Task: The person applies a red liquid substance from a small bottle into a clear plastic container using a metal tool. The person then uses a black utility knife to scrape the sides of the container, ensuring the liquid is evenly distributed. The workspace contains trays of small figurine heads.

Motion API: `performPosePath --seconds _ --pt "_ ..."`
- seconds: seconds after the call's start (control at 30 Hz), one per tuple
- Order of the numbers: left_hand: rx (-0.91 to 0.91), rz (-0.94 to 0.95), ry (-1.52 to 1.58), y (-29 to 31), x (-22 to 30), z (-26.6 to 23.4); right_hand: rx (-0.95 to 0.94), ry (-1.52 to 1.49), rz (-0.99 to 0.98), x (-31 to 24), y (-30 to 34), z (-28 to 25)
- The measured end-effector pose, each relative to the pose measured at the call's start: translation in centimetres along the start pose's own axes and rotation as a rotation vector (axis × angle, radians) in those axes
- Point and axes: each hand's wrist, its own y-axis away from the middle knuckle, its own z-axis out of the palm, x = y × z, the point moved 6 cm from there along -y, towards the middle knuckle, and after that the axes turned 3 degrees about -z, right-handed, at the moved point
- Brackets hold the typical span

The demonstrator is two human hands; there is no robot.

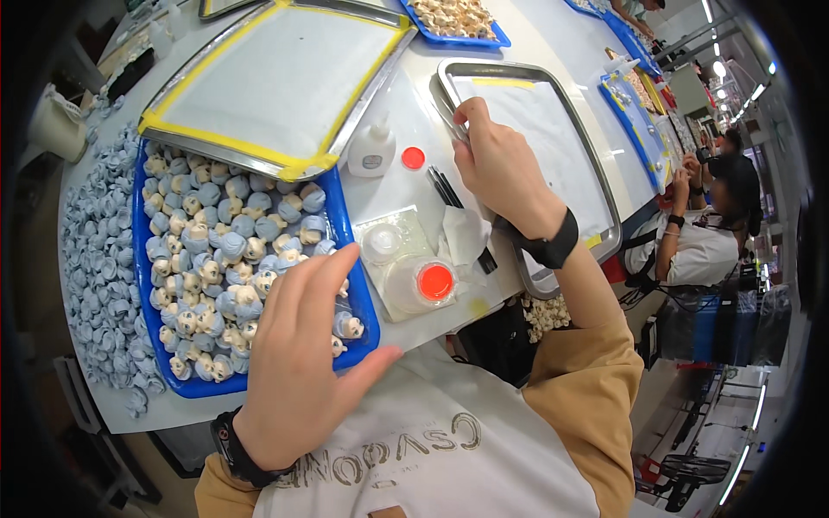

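My left hand is open, fingers stretched and thumb apart, over the right side of a blue tray. The tray is full of small doll heads with cream faces and pale blue hair. To the right, my right hand has its thumb and bent fingers closed on the left rim of a metal tray lined with a white sheet. Between my hands lie dark thin tools, a crumpled white tissue, a white squeeze bottle and an open pot of red-orange paint.
A metal tray edged with yellow tape overlaps the blue tray's far end. Loose pale blue pieces cover the table's left side. A smaller red-orange lid or pot sits beside the bottle. Another person works at the right.
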Motion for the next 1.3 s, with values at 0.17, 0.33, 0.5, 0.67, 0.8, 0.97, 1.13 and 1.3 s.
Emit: performPosePath --seconds 0.17,0.33,0.5,0.67,0.8,0.97,1.13,1.3 --pt "0.038 0.003 0.074 1.0 -0.3 -1.1 -0.062 0.044 -0.067 1.3 -1.3 3.1" --pt "0.047 -0.005 0.069 2.0 -0.8 -1.4 -0.204 0.130 0.037 1.4 -1.4 4.0" --pt "0.035 -0.031 0.164 2.5 -0.9 -2.3 -0.180 -0.190 -0.150 -1.6 -2.4 1.6" --pt "0.054 -0.046 0.180 3.2 -1.1 -3.0 -0.326 -0.233 -0.198 -3.4 -3.6 4.1" --pt "0.059 -0.037 0.185 3.2 -1.1 -3.0 -0.302 -0.304 -0.182 -3.5 -4.3 3.7" --pt "0.069 -0.037 0.174 3.9 -1.5 -3.3 -0.188 -0.889 0.089 -2.1 -1.1 0.4" --pt "0.061 -0.028 0.175 4.9 -1.9 -3.2 -0.195 -1.147 0.305 -2.5 5.0 -1.7" --pt "0.106 -0.094 0.196 6.4 -2.7 -3.9 0.031 -1.333 0.445 -2.3 11.2 -2.0"
